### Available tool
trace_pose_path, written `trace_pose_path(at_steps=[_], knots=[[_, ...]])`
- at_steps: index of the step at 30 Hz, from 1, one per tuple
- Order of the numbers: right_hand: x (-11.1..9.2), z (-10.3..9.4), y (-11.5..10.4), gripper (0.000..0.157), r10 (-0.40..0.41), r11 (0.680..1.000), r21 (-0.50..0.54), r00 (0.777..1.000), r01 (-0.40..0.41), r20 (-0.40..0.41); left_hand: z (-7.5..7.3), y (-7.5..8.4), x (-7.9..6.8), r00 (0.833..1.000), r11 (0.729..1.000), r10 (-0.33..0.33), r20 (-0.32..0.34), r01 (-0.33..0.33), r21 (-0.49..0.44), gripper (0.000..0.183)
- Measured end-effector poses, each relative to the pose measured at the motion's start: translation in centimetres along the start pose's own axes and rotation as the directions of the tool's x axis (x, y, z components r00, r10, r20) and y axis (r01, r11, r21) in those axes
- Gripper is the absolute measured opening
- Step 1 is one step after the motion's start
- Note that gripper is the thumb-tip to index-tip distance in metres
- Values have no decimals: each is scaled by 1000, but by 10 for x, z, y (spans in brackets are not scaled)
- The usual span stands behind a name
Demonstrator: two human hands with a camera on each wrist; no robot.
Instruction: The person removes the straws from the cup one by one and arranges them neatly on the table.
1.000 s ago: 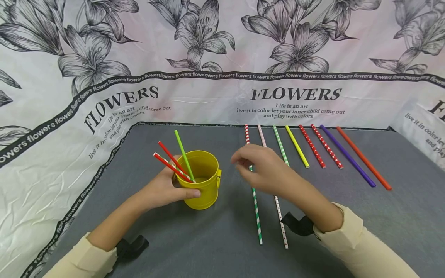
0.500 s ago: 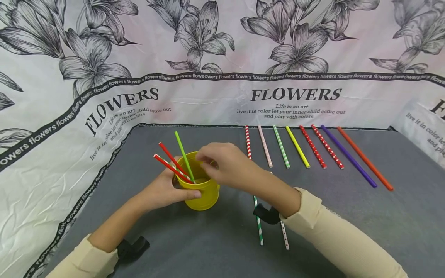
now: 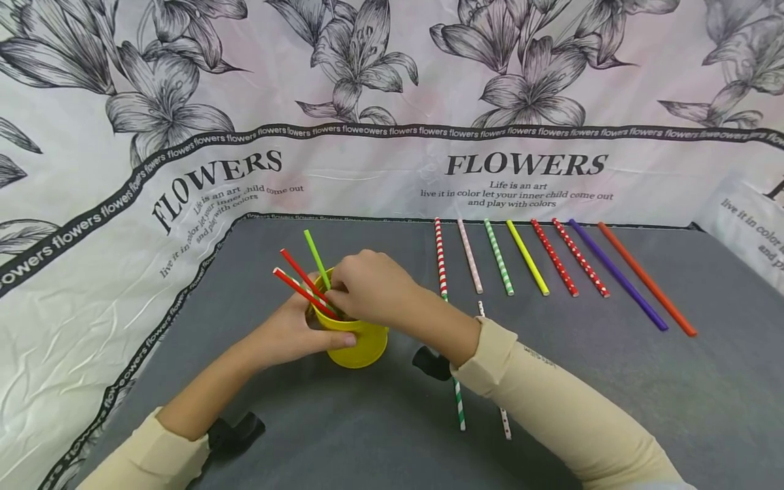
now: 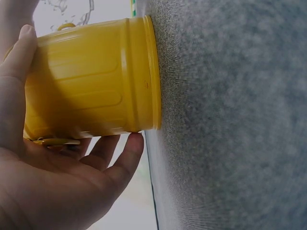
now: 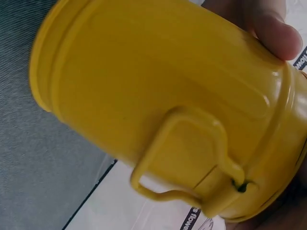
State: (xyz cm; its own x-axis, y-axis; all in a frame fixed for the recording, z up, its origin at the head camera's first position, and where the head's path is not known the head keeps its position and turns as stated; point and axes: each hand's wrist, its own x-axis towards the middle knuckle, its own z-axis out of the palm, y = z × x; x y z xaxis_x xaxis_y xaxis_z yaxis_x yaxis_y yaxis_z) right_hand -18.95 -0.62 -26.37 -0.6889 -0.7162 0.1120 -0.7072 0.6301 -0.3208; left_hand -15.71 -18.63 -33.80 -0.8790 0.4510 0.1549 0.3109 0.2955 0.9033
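Observation:
My left hand grips a small yellow bucket from its left side, thumb across the front. In the left wrist view the bucket has its base at the table, with the fingers curled beneath its side. Two red straws, a partly hidden green-striped one and a lime green straw lean out over the left rim. My right hand is at the bucket's mouth, its curled fingers pinching the lime green straw low down. The right wrist view shows the bucket's handle and the left thumb; the right fingertips are hidden there.
Along the back of the grey table lie several straws, among them a yellow one, a purple one and an orange one. A green-striped straw and a dotted white straw pass under the right forearm. Flowered cloth stands behind.
My right hand has moved left from above the table straws to the bucket's mouth and reached the lime green straw, which tilts slightly more to the left. The left hand keeps its hold.

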Motion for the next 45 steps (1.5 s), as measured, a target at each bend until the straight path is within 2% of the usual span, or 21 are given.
trace_pose_path(at_steps=[5,9,13,15,18,28,33,39,42,45], knots=[[2,-2,-4,32,37,999,-24,998,-36,42,0,1,1,1000,1000,-13,2,13,8,69],[2,-2,-2,32,35,999,20,998,-36,50,1,1,2,1000,1000,12,17,-12,-15,66],[-3,-4,0,24,9,996,93,1000,-10,17,0,2,2,1000,1000,24,19,-24,-4,63],[-6,-5,0,21,-7,993,120,1000,7,1,0,2,2,1000,1000,4,14,-4,9,64],[-11,-6,1,19,-29,988,152,999,31,-16,0,3,1,1000,1000,-15,7,15,6,67],[-23,-7,3,7,-71,967,238,992,94,-104,1,3,-1,1000,1000,-12,-3,12,1,69],[-29,-10,4,6,-103,948,279,975,156,-195,0,4,-1,1000,1000,-23,-17,23,21,73],[-37,-14,5,8,-142,929,287,942,233,-305,1,3,-1,1000,1000,-18,-13,18,23,80],[-40,-16,4,10,-149,921,293,927,256,-343,1,3,-1,1000,1000,-22,-15,22,22,80],[-44,-19,3,10,-154,914,299,918,273,-366,1,4,-2,998,998,-52,-24,53,32,81]])
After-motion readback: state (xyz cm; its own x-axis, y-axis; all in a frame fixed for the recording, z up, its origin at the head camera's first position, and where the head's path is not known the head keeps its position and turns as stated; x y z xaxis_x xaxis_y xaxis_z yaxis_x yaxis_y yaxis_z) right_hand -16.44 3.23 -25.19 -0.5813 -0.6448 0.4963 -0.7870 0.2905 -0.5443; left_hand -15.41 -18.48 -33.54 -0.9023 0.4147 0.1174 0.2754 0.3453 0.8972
